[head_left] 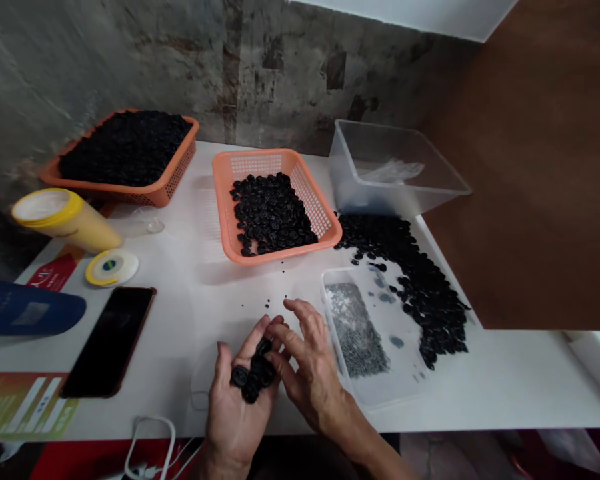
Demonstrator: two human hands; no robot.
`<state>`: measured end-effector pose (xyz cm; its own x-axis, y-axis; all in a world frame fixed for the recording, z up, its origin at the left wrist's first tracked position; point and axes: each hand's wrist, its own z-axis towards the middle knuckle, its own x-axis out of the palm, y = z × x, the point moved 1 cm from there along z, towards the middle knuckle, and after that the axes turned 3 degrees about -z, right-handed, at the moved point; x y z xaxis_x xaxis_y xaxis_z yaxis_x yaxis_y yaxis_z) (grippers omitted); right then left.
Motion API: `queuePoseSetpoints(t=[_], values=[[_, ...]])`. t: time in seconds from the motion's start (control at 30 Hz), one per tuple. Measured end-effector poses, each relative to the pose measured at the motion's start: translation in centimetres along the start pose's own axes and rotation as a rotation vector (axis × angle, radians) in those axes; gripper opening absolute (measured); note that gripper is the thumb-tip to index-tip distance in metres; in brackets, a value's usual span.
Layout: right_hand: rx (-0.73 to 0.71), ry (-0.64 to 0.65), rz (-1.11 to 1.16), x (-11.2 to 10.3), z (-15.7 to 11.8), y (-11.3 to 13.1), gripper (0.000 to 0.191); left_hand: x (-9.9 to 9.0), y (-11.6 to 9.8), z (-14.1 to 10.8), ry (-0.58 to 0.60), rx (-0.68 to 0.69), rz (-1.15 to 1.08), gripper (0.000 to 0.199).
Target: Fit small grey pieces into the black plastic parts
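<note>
My left hand (243,413) is palm up near the table's front edge, fingers partly curled around a handful of small black round plastic parts (253,380). Over its fingertips reaches my right hand (313,370), with thumb and index finger closed together beside the black parts; whatever lies between them is hidden. Just right of that hand is a shallow clear tray (405,393) with many small grey metal pins (363,340) inside. Beyond both hands stands an orange basket (280,257), with more black parts (270,210) piled in it.
Loose black parts (433,300) are spread along the right, near a brown panel (530,167). A clear bin (385,193) stands behind them. At left are a heaped orange basket (173,177), a yellow cup (75,220), its lid (113,267), a blue bottle (30,310) and a phone (110,340).
</note>
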<state>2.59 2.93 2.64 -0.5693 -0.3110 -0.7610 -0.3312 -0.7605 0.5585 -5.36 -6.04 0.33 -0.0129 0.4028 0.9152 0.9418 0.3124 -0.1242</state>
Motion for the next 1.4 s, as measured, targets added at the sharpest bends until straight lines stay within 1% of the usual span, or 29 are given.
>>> queuePoseSetpoints(t=[0.1,0.17,0.23,0.27,0.33,0.4,0.5,0.6,0.67,0.73,0.8,0.9,0.97,1.07,1.17,1.27,1.33,1.4], values=[[0.045,0.058,0.117,-0.4,0.0,-0.1,0.023,0.1,0.1,-0.2,-0.023,-0.017,0.065,0.054],[0.104,0.11,0.286,-0.8,0.0,-0.2,0.014,0.2,0.3,-0.3,-0.067,-0.033,0.108,0.05],[0.196,0.138,0.498,-1.2,0.0,-0.4,0.005,0.3,0.5,-0.6,-0.163,-0.044,0.153,0.045],[0.249,0.134,0.601,-1.4,0.0,-0.4,0.004,0.3,0.6,-0.8,-0.223,-0.03,0.191,0.04],[0.34,0.115,0.772,-1.7,-0.1,-0.6,0.009,0.3,0.8,-1.2,-0.312,0.021,0.315,0.029],[0.397,0.111,0.898,-1.8,-0.3,-0.8,0.014,0.2,0.9,-1.6,-0.317,0.051,0.485,0.022],[0.44,0.185,1.083,-1.6,-0.7,-1.1,0.018,0.2,0.9,-2.0,-0.271,0.064,0.691,0.024],[0.464,0.272,1.318,-1.4,-1.3,-1.4,0.018,0.2,0.7,-2.3,-0.272,0.181,0.83,0.026],[0.446,0.292,1.423,-1.2,-1.8,-1.5,0.019,0.2,0.5,-2.5,-0.267,0.273,0.907,0.026],[0.41,0.276,1.431,-1.2,-2.2,-1.5,0.024,0.3,0.5,-2.6,-0.248,0.347,0.97,0.025],[0.374,0.237,1.381,-1.2,-2.5,-1.5,0.029,0.3,0.5,-2.8,-0.221,0.394,1.023,0.024],[0.299,0.177,1.284,-1.4,-2.7,-1.3,0.029,0.2,0.6,-3.1,-0.185,0.437,1.072,0.022],[0.233,0.133,1.203,-1.5,-2.7,-1.1,0.027,0.2,0.7,-3.3,-0.172,0.45,1.064,0.019],[0.156,0.062,1.102,-1.5,-2.8,-0.9,0.024,0.2,0.8,-3.6,-0.158,0.455,1.034,0.018],[0.071,0.003,1.025,-1.4,-2.8,-1.0,0.022,0.4,0.9,-3.8,-0.138,0.45,1.016,0.023],[-0.043,-0.041,0.934,-1.6,-2.9,-1.0,0.022,0.7,1.0,-3.9,-0.132,0.434,0.997,0.026],[-0.097,-0.041,0.854,-2.0,-2.9,-1.0,0.021,0.9,1.2,-4.0,-0.148,0.414,0.989,0.027],[-0.117,-0.012,0.776,-2.4,-2.9,-0.8,0.019,1.0,1.2,-4.1,-0.175,0.396,0.984,0.027]])
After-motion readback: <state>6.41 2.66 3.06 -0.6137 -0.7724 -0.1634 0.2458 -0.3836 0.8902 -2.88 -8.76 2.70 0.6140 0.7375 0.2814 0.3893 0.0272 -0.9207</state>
